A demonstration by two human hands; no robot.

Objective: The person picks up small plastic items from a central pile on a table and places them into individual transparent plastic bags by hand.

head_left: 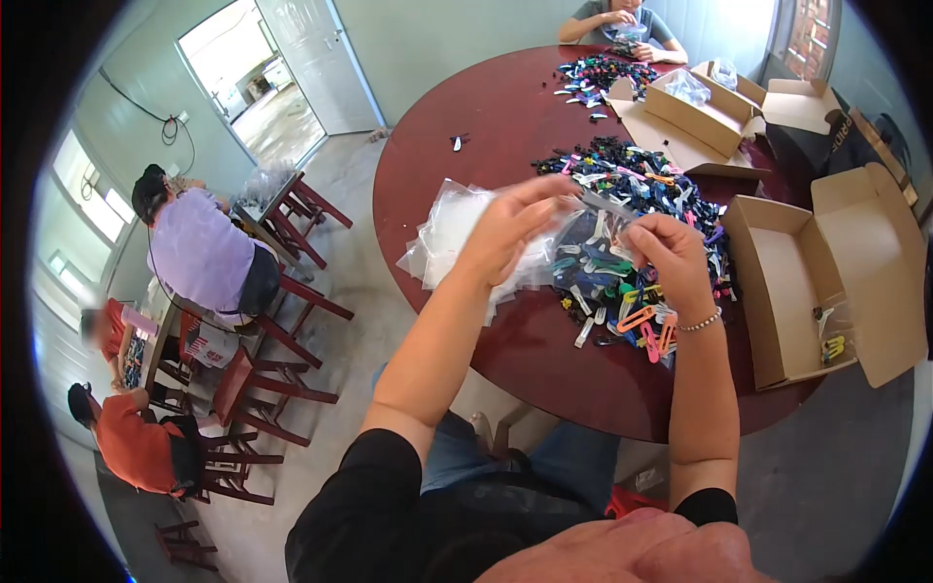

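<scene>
Black sleeves and blue jeans sit closest to the lens, with two bare forearms reaching over the round dark-red tabletop [505, 126]. The left hand [513, 228] has its fingers pinched on one edge of a clear plastic bag [586, 225]. The right hand [671, 255], with a bead bracelet [702, 321] on the wrist, grips the opposite edge. So the bag is held up between both hands, just over the near part of the tabletop. Coloured bits show through it, but honestly I can't tell if they're inside or underneath.

A stack of empty bags [442, 233] lies just beside the left hand, and a big pile of coloured clips [641, 189] spreads out behind the right one. An open cardboard box [826, 262] sits off to the right. Across the tabletop, another person [622, 21] is handling a bag too.
</scene>
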